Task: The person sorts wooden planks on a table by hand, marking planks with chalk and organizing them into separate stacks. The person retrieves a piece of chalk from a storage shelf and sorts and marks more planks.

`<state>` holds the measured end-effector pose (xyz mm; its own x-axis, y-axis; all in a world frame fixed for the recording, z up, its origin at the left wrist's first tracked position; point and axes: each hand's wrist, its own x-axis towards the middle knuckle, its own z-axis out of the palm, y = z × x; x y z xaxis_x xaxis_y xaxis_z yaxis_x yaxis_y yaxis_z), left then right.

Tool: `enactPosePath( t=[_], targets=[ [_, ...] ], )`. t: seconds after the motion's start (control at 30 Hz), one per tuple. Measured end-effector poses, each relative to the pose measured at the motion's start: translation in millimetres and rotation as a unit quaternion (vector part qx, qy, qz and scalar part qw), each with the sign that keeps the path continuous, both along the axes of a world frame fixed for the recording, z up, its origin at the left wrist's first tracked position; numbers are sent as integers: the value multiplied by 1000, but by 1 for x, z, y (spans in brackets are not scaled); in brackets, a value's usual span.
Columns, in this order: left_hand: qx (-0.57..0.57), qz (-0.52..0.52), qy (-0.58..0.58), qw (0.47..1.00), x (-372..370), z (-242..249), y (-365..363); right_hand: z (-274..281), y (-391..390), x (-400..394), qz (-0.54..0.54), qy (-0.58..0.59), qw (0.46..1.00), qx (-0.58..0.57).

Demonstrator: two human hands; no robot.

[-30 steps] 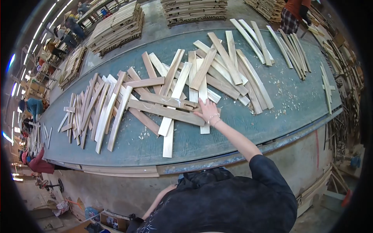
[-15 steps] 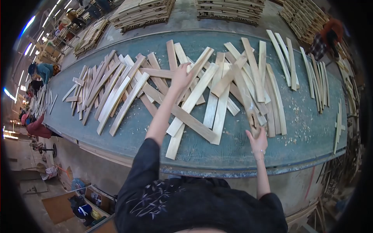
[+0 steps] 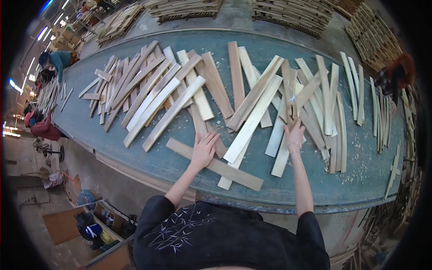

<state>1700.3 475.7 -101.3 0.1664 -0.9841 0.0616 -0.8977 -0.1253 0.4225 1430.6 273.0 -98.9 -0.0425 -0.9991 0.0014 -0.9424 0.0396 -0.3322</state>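
Many wooden slats lie in loose, crossing heaps on the green table [image 3: 148, 168]. My left hand [image 3: 204, 150] lies with outstretched fingers over the near part of a brown slat [image 3: 198, 119]. Just beneath that hand, another brown slat [image 3: 238, 174] runs crosswise near the table's front edge. My right hand [image 3: 294, 136] grips the near end of a slat with a dark split [image 3: 292, 109], which points away from me over other slats. Between my hands, a pale slat [image 3: 254, 119] slants across the heap.
Slat heaps spread left [image 3: 135, 85] and right [image 3: 380, 119] on the table. Wood chips [image 3: 355, 153] litter its right side. A person in orange [image 3: 402, 69] stands at the far right, others at the left end [image 3: 45, 126]. Slat stacks [image 3: 292, 15] stand behind.
My left hand has come back toward me and left from the middle of the heap. My right hand has moved the split slat farther away. Several slats near the middle are rearranged.
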Motion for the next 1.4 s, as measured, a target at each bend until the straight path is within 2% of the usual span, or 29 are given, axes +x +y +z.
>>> enactPosePath(
  t=[0.07,0.13,0.17,0.23,0.33,0.37,0.4,0.47,0.53,0.6,0.67,0.73,0.77,0.8,0.83,0.87,0.9,0.93,1.0,1.03,1.1,1.17,1.23,1.3,1.33,1.4],
  targets=[
    [-29,-8,-8,1000,29,-1,23,-5,-4,41,-15,-5,1000,-13],
    [-15,-57,-24,998,59,-3,45,-20,5,74,31,12,997,-69],
    [-25,-70,-13,997,72,-5,50,-18,13,87,39,12,997,-65],
    [-34,-47,6,998,85,-5,58,-10,30,111,-1,-72,997,5],
    [-20,-53,52,997,95,16,73,-38,39,101,38,-83,994,-59],
    [10,-121,54,991,96,26,81,-41,39,97,33,-126,990,-59],
    [38,-188,57,980,95,29,88,-41,35,89,36,-122,990,-60],
    [47,-216,42,974,100,20,97,-28,32,79,98,-202,967,-118],
    [62,-250,21,966,111,6,104,-7,40,71,13,-155,986,-58],
    [56,-275,-51,958,117,-9,102,-4,52,64,24,-112,993,-21],
    [33,-250,-19,967,128,15,93,-9,57,66,20,-35,999,33],
    [-52,-111,48,991,140,34,84,-12,45,71,27,-10,999,32],
    [-77,-51,54,994,151,53,67,-14,34,79,51,-3,999,-4],
    [-88,51,36,994,165,64,50,-18,24,87,72,3,997,-39],
    [-99,151,15,983,181,68,31,-17,9,97,55,59,997,0],
    [-117,186,-32,975,205,66,11,-16,-5,106,37,113,992,37],
    [-136,217,-79,963,230,61,-4,-20,-9,111,31,113,992,39],
    [-135,207,-77,966,253,51,-11,-24,-9,113,28,125,992,13],
    [-74,207,-92,971,289,19,-27,-20,10,108,3,141,990,-12],
    [-77,190,-86,975,285,4,-31,-11,35,109,-20,126,992,-5],
    [-96,216,-168,957,262,-17,-22,-1,86,107,-64,104,992,8],
    [-94,112,-67,987,214,14,-14,5,145,100,-101,97,990,33],
    [-81,12,-20,996,177,12,-14,10,177,93,-123,105,986,51],
    [-121,-120,129,977,143,-3,-35,10,190,81,-115,124,984,62],
    [-116,-163,162,966,121,-12,-41,7,188,74,-123,128,982,65],
    [-115,-210,195,951,93,-20,-49,-3,153,58,-31,116,991,-56]
  ],
)
